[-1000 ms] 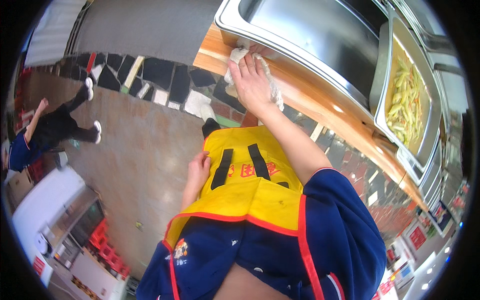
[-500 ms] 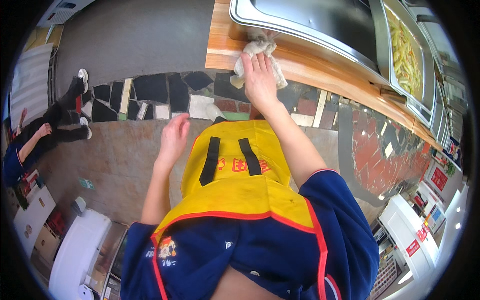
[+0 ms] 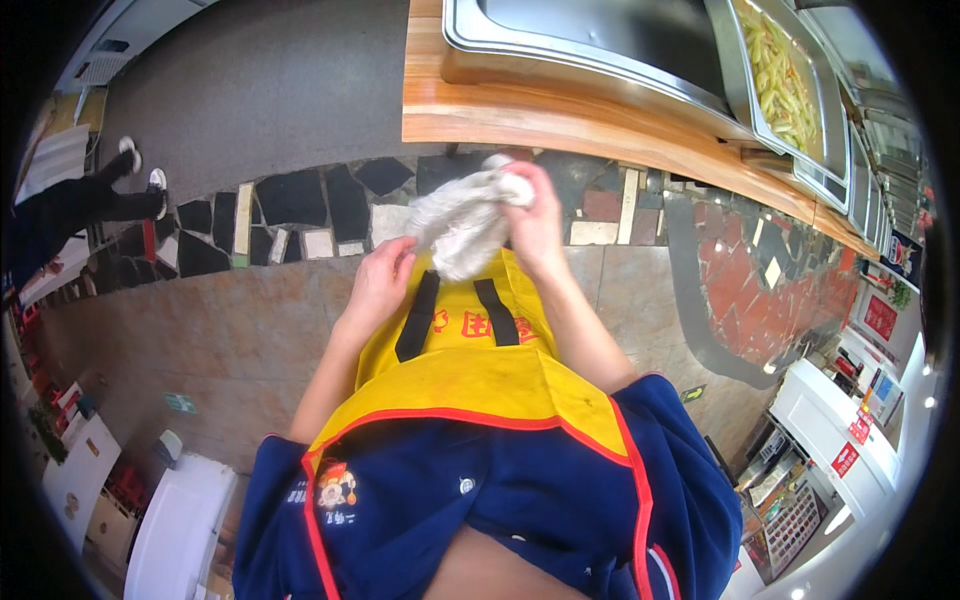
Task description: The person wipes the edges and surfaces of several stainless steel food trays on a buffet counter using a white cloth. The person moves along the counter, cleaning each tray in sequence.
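Note:
A crumpled whitish cloth hangs in front of my yellow apron, off the counter. My right hand is closed around its upper right part. At the cloth's left edge, my left hand has its fingers together, pinching the edge. Beyond both hands runs the wooden counter, on which a large metal tray rests.
A metal pan of pale yellow-green food strips stands at the far right of the counter. Dark and light stone pieces line the floor below it. At the far left, a person in dark trousers is partly in view.
My right hand has lifted the cloth off the counter edge and drawn it toward me. My left hand has moved right and up to the cloth. The other person has shifted left.

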Motion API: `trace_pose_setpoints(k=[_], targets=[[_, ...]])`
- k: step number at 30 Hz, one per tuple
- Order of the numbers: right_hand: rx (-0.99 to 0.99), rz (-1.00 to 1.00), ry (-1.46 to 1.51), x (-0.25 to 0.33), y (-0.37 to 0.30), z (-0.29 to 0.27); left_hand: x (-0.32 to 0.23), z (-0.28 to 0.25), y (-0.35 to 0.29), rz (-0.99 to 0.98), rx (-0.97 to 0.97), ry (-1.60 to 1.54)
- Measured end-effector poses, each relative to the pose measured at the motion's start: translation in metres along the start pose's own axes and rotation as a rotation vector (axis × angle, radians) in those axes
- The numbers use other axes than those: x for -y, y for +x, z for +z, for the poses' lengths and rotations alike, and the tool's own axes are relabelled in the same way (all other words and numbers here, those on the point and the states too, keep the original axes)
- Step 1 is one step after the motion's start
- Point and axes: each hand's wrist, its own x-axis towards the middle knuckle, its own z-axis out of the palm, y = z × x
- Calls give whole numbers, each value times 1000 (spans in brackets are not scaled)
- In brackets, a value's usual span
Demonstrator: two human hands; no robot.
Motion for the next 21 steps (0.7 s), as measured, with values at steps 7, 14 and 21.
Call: trace_pose_setpoints(k=[7, 14, 21], targets=[[45, -363, -809, 19, 70, -13, 29, -7, -11, -31, -45, 49], [203, -705, -950, -5, 79, 35, 71, -19, -53, -153, -89, 114], [361, -758, -702, 5, 56, 76, 61, -26, -20, -68, -17, 169]])
